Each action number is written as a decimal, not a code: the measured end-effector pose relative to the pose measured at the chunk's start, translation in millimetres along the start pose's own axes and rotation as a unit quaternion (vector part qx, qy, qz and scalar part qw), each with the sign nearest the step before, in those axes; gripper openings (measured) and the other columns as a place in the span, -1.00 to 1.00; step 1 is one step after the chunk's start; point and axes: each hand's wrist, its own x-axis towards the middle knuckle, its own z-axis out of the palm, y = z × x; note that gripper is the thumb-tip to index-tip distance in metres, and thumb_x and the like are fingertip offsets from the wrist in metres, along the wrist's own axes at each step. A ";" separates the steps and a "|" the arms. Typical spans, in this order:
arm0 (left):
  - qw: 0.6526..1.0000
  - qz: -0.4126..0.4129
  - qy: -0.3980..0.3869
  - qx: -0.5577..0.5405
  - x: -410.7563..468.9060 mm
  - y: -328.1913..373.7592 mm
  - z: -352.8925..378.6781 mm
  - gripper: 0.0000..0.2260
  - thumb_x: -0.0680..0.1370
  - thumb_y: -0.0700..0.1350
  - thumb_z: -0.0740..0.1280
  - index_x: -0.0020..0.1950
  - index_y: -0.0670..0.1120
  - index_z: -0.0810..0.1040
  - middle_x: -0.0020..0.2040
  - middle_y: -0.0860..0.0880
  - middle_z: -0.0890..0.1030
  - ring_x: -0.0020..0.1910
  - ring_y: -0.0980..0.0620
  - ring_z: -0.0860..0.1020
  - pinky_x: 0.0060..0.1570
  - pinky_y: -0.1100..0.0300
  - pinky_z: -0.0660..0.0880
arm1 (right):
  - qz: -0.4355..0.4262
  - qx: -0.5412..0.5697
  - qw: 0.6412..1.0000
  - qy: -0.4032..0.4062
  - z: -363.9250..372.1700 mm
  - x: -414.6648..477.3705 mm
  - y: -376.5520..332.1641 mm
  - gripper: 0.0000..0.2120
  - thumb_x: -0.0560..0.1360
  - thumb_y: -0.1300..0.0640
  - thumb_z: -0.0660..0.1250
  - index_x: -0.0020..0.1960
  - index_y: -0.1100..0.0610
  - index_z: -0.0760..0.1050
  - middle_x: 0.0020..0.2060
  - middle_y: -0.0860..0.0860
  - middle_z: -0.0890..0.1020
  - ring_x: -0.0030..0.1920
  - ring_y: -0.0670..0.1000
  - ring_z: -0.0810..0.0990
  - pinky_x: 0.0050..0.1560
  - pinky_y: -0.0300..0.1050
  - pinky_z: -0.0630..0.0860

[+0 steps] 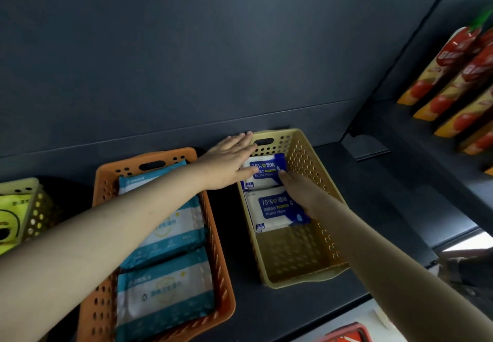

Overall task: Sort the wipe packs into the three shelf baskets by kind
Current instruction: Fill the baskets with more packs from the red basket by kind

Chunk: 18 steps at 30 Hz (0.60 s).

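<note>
Three baskets stand on a dark shelf. The tan basket (309, 160) on the right holds two blue-and-white alcohol wipe packs, a far pack (264, 171) and a near pack (274, 209). My left hand (229, 160) lies flat with spread fingers on the far pack's left edge and the basket's back rim. My right hand (298, 184) rests on the right side of both packs, fingertips touching the far one. The orange basket (216, 240) in the middle holds teal-and-white wipe packs (165, 296). At the left edge, a yellow-green basket (37, 208) holds a yellow pack (10, 219).
The shelf's dark back wall (186, 61) rises right behind the baskets. Red-and-yellow pouches (453, 80) line a neighbouring shelf at upper right. A red object (346, 335) on a white surface shows at the bottom right, below the shelf edge.
</note>
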 end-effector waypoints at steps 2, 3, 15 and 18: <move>1.000 0.001 -0.001 0.000 -0.4 0.2 -0.9 -0.41 0.64 0.19 -0.06 0.58 -0.02 -0.16 0.55 -0.01 -0.31 0.52 0.10 -0.30 0.43 0.19 -0.32 | -0.046 -0.047 0.997 0.029 -6.1 -4.8 -5.5 -0.62 0.64 -0.12 0.05 0.32 0.06 0.37 0.03 0.05 0.60 0.03 0.05 0.60 0.17 0.06 0.49; 1.000 0.001 -0.002 0.000 -0.3 0.3 -0.5 -0.41 0.64 0.20 -0.06 0.58 -0.02 -0.15 0.55 -0.01 -0.31 0.52 0.09 -0.30 0.44 0.18 -0.32 | -0.062 -0.070 0.995 0.036 -11.3 -7.1 -5.7 -0.61 0.63 -0.12 0.05 0.35 0.06 0.35 0.10 0.06 0.58 0.08 0.06 0.58 0.20 0.07 0.47; 1.000 0.002 0.003 -0.004 -2.1 2.3 -2.0 -0.42 0.64 0.18 -0.06 0.58 -0.03 -0.13 0.55 -0.01 -0.30 0.52 0.09 -0.29 0.39 0.22 -0.34 | -0.137 -0.312 0.937 0.080 1.7 -35.7 30.4 -0.46 0.41 -0.07 0.46 0.32 -0.04 0.36 0.33 0.06 0.34 0.20 0.07 0.48 0.17 -0.10 0.48; 1.000 0.001 0.004 -0.006 -1.5 1.0 -1.4 -0.42 0.64 0.19 -0.06 0.58 -0.02 -0.13 0.55 -0.01 -0.30 0.52 0.09 -0.29 0.42 0.19 -0.32 | -0.142 -0.307 0.937 0.089 5.0 -30.6 27.6 -0.48 0.40 -0.06 0.47 0.28 -0.04 0.36 0.31 0.07 0.34 0.18 0.06 0.47 0.14 -0.13 0.47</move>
